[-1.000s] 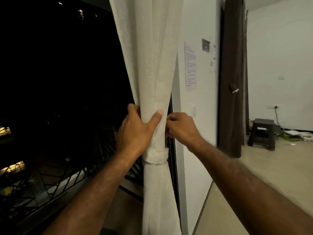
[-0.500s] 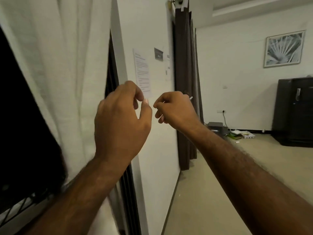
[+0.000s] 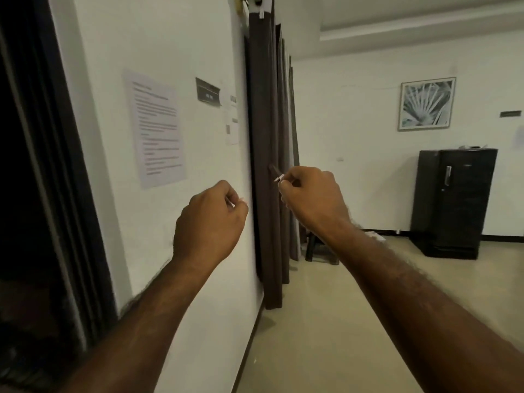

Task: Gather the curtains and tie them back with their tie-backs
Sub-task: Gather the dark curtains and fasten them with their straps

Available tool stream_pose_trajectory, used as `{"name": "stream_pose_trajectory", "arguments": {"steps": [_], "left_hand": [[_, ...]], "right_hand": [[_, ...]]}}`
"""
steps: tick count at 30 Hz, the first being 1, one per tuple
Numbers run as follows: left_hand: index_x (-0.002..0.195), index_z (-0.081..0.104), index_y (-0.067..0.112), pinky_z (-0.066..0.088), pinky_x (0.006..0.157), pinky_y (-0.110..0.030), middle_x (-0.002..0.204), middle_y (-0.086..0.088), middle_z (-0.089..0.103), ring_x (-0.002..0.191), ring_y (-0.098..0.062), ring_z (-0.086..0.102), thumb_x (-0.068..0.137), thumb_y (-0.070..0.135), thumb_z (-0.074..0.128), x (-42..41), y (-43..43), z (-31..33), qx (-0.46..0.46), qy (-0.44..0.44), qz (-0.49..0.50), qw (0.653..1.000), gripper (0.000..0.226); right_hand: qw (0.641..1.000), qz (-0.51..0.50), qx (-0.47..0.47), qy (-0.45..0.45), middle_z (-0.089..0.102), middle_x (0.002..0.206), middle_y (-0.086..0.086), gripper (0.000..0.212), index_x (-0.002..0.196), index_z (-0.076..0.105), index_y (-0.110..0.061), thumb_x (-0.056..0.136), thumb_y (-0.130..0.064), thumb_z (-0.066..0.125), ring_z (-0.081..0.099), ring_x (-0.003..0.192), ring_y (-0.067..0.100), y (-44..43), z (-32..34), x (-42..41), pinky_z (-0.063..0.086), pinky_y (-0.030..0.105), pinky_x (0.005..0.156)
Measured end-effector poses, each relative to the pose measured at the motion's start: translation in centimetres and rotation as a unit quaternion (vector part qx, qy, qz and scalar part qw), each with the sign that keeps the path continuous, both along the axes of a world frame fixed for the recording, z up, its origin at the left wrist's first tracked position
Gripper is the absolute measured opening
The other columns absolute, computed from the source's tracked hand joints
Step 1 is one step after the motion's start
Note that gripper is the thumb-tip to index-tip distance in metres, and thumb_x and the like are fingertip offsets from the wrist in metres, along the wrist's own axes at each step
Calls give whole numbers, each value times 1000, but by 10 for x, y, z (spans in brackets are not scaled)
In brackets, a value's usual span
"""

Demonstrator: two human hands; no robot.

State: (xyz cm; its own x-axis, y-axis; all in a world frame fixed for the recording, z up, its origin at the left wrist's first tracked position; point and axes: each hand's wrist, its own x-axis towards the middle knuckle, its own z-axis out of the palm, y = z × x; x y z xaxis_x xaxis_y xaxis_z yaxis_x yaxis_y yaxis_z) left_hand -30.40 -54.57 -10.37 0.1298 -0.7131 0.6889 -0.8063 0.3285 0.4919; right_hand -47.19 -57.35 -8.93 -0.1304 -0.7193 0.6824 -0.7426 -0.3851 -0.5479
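The dark brown curtain (image 3: 265, 109) hangs straight down at the far edge of the white wall (image 3: 170, 38), not tied yet. My left hand (image 3: 208, 222) is curled up with nothing in it. My right hand (image 3: 312, 197) is curled too, right by the little tie-back (image 3: 274, 170) sticking out of the curtain. I can't tell if I'm holding it. I should bunch the curtain first, then wrap the tie-back snug.
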Motion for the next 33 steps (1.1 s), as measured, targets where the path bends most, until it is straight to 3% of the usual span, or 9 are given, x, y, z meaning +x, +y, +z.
{"name": "stream_pose_trajectory", "arguments": {"steps": [5, 16, 28, 33], "left_hand": [[91, 60, 24, 37, 62, -27, 90, 7, 67, 76, -17, 59, 93, 39, 55, -26, -85, -4, -11, -15, -12, 1000, 17], [92, 58, 21, 34, 57, -22, 87, 5, 66, 71, -11, 57, 95, 36, 55, -70, -303, 2, -36, -63, -44, 996, 16], [96, 59, 18, 43, 68, -29, 90, 0, 67, 77, -14, 56, 93, 35, 56, -157, -553, -21, -62, -76, 7, 995, 18], [103, 58, 16, 46, 76, -34, 99, -2, 67, 85, -17, 55, 93, 35, 56, -189, -652, -15, -85, -92, 46, 991, 21]], "right_hand": [[999, -29, -4, 16, 59, 73, -14, 21, 92, 70, -18, 98, -27, 53, 62, 72, 9, -79, -4, -26, 55, 32, 74], [996, -73, -43, 13, 71, 100, 1, 27, 105, 70, -14, 104, -28, 47, 63, 82, 12, -281, -19, -77, 53, 28, 75], [997, -56, -36, 46, 67, 122, 6, 31, 127, 62, -14, 104, -29, 47, 59, 107, 17, -530, -37, -172, 48, 28, 87], [997, -48, -35, 56, 65, 126, 4, 32, 129, 60, -16, 104, -31, 47, 57, 115, 19, -635, -27, -207, 51, 36, 94]]}}
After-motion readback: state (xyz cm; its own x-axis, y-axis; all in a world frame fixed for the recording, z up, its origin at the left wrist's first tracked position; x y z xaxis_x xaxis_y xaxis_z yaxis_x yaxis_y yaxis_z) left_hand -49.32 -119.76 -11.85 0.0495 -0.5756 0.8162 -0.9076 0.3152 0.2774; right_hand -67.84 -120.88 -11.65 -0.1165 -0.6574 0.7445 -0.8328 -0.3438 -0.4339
